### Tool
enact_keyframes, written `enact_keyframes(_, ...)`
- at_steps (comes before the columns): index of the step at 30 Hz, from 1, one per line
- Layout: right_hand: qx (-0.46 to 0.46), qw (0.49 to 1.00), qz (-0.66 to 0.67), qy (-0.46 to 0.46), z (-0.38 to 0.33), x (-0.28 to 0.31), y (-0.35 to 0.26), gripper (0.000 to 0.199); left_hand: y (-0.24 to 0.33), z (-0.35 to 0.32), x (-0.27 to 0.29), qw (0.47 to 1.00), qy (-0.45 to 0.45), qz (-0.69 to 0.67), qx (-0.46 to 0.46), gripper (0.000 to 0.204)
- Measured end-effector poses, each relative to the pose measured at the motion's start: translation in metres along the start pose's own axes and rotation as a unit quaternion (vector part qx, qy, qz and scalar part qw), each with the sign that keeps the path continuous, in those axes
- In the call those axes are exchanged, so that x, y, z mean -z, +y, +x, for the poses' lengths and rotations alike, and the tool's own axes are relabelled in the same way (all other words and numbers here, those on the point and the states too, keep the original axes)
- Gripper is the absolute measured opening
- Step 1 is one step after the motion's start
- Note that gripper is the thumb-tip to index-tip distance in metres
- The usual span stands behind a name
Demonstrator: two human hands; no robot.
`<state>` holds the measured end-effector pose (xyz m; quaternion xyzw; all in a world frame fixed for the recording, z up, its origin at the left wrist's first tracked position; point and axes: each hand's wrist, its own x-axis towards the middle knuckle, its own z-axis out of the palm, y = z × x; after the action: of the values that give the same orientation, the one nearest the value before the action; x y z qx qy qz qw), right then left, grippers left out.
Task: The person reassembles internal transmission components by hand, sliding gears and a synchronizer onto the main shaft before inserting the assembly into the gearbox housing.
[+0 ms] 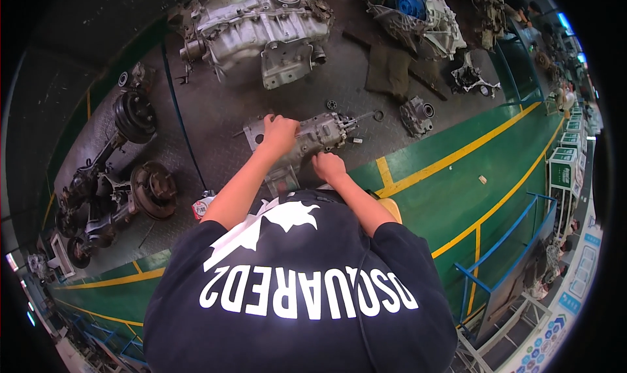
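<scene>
A grey metal gearbox (313,135) lies on the dark metal worktop in front of me, a thin shaft (358,120) jutting from its right end. My left hand (279,135) is curled over the left part of its casing, gripping it. At the near edge, my right hand (328,167) has its fingers drawn together against the casing; what they hold, if anything, is hidden. Close by lie a small round bearing (332,104), a thin ring (378,115) and a short cylindrical piece (356,140).
Beyond stand a large silver engine housing (261,30) and another with a blue part (411,4). A small metal housing (417,116) lies to the right. Axle parts with a rusty brake drum (154,189) fill the left. A blue rail (503,242) edges the green floor (450,193).
</scene>
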<state>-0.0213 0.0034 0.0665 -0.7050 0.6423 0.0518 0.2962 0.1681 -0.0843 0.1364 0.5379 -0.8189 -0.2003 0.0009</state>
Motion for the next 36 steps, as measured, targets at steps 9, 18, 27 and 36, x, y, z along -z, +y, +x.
enact_keyframes(9, -0.011, 1.000, 0.012, 0.010, 0.000, -0.002, 0.000, 0.038, 0.007, 0.001, -0.004, 0.993, 0.075, 0.075, 0.044, 0.014)
enact_keyframes(18, 0.003, 0.998, 0.015, 0.063, 0.002, -0.012, 0.004, 0.043, 0.013, 0.005, -0.004, 0.987, 0.141, 0.033, 0.076, 0.009)
enact_keyframes(27, -0.011, 0.998, 0.012, 0.068, 0.001, -0.012, -0.001, 0.042, 0.004, 0.010, 0.008, 0.996, -0.002, -0.003, 0.094, 0.012)
enact_keyframes(36, -0.032, 0.998, 0.022, 0.043, -0.002, -0.009, -0.001, 0.039, -0.001, 0.008, 0.008, 0.995, 0.008, 0.000, 0.096, 0.014)
